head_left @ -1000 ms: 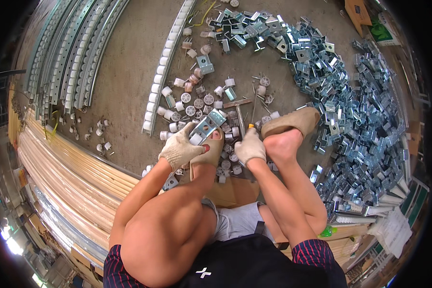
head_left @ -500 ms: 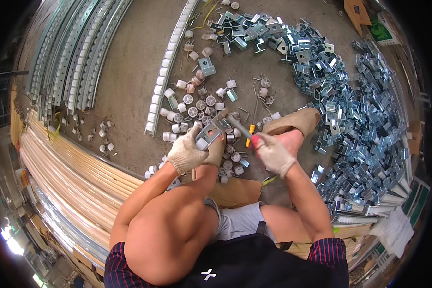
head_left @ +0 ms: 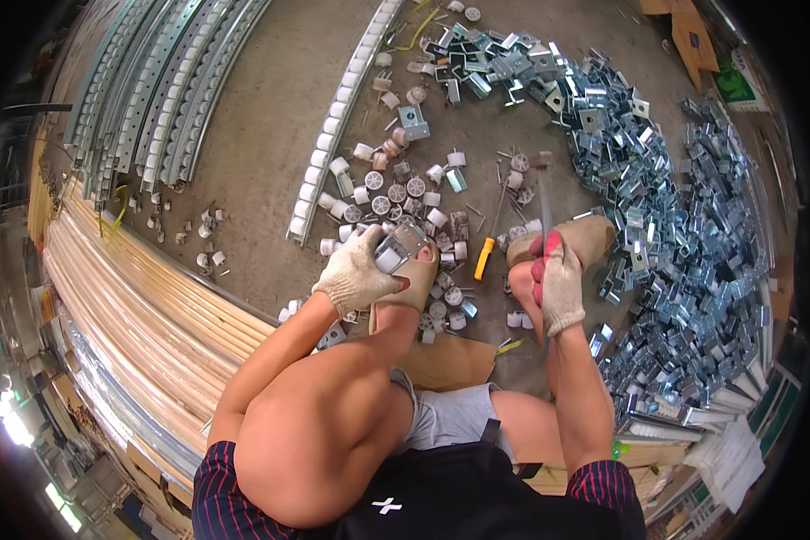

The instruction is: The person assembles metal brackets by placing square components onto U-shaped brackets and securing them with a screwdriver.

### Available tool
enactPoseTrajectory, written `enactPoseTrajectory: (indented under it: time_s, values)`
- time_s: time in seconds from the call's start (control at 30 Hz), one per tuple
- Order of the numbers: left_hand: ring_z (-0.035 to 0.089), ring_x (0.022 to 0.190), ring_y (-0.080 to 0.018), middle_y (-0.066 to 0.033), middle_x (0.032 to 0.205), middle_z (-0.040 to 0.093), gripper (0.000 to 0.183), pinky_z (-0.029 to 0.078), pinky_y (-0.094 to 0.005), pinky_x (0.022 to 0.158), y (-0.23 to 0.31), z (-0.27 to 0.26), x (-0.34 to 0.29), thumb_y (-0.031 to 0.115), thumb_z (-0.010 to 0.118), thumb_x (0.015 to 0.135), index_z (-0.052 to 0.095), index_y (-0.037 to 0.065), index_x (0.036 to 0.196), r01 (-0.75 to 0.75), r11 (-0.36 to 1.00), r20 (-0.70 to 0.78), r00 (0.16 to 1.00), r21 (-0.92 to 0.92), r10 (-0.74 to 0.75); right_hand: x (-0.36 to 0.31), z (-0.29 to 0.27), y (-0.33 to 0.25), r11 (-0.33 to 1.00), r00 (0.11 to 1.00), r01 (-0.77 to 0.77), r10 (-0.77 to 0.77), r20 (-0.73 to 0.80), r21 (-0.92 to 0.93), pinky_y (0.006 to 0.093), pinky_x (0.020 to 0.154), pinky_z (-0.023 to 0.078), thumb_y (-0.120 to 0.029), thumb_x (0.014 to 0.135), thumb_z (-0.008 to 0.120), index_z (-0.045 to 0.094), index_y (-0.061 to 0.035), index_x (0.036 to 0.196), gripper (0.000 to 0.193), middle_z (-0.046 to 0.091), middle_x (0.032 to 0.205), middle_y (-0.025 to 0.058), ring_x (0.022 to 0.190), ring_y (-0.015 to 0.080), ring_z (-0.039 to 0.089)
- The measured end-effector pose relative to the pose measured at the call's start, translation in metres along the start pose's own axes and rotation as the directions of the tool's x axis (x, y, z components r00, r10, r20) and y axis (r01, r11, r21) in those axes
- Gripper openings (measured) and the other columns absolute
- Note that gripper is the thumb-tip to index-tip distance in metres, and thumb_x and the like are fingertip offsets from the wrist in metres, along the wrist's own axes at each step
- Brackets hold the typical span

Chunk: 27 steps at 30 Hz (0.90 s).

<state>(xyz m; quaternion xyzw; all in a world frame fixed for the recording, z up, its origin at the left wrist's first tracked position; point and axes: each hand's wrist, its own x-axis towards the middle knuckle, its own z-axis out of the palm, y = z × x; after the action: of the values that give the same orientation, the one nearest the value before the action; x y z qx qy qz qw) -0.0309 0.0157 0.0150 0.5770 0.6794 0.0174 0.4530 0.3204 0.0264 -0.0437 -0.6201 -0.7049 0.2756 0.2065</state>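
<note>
My left hand (head_left: pixel 355 274), in a cream knit glove, is closed on a shiny metal bracket (head_left: pixel 408 239), which it holds over the toe of my left slipper (head_left: pixel 412 290). A pale block-like part (head_left: pixel 390 258) shows at the bracket's near side; I cannot tell if it belongs to it. My gloved right hand (head_left: pixel 562 283) grips a hammer (head_left: pixel 546 202), with red showing at the fingers. The hammer is raised to the right, apart from the bracket, its head blurred. A yellow-handled screwdriver (head_left: pixel 483 259) lies on the floor between my hands.
White rollers (head_left: pixel 397 193) lie scattered beyond my left hand. A large pile of metal brackets (head_left: pixel 639 189) curves along the right. A roller track (head_left: pixel 330 135) lies ahead, with more metal rails (head_left: pixel 175 99) at far left. Long wrapped tan strips (head_left: pixel 144 315) run along my left side.
My right hand has swung the hammer away from the bracket, up and to the right. My left hand keeps hold of the bracket, which is tilted a little differently. The view has shifted slightly.
</note>
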Motion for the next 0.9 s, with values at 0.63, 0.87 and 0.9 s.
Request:
enactPoseTrajectory:
  time_s: [0.63,0.87,0.9]
  values:
    - [0.063,0.123,-0.0428,-0.0212,0.132,0.066,0.064,0.052,-0.0501,0.105,-0.083,0.038,-0.026,0.032,0.088,0.075,0.070,0.012,0.132,0.011,0.983,-0.426,0.902,0.181,0.068,-0.022,0.085,-0.040,0.872,0.851,-0.487,0.485,0.201,-0.040,0.0587,0.087,0.055,-0.027,0.103,0.054,0.058,-0.0040,0.135,0.039,0.071,0.106,0.0337,0.101,0.0533,0.068]
    - [0.068,0.101,-0.0342,-0.0171,0.111,0.070,0.041,0.054,-0.0429,0.089,0.066,-0.045,-0.161,0.017,0.087,0.076,0.074,0.005,0.113,-0.416,0.840,-0.354,0.772,0.348,0.529,-0.038,0.088,-0.039,0.904,0.824,-0.403,0.426,0.374,-0.143,0.0536,0.105,0.051,-0.033,0.103,0.056,0.043,-0.0023,0.156,0.063,0.061,0.138,0.0310,0.120,0.0478,0.064]
    - [0.070,0.102,-0.0322,-0.0177,0.114,0.071,0.040,0.054,-0.0395,0.091,0.122,-0.077,-0.163,0.012,0.085,0.077,0.074,0.004,0.115,-0.577,0.722,-0.170,0.724,0.382,0.669,-0.031,0.083,-0.044,0.917,0.827,-0.364,0.399,0.397,-0.163,0.0533,0.105,0.051,-0.034,0.103,0.056,0.044,-0.0023,0.155,0.062,0.061,0.138,0.0302,0.121,0.0476,0.063]
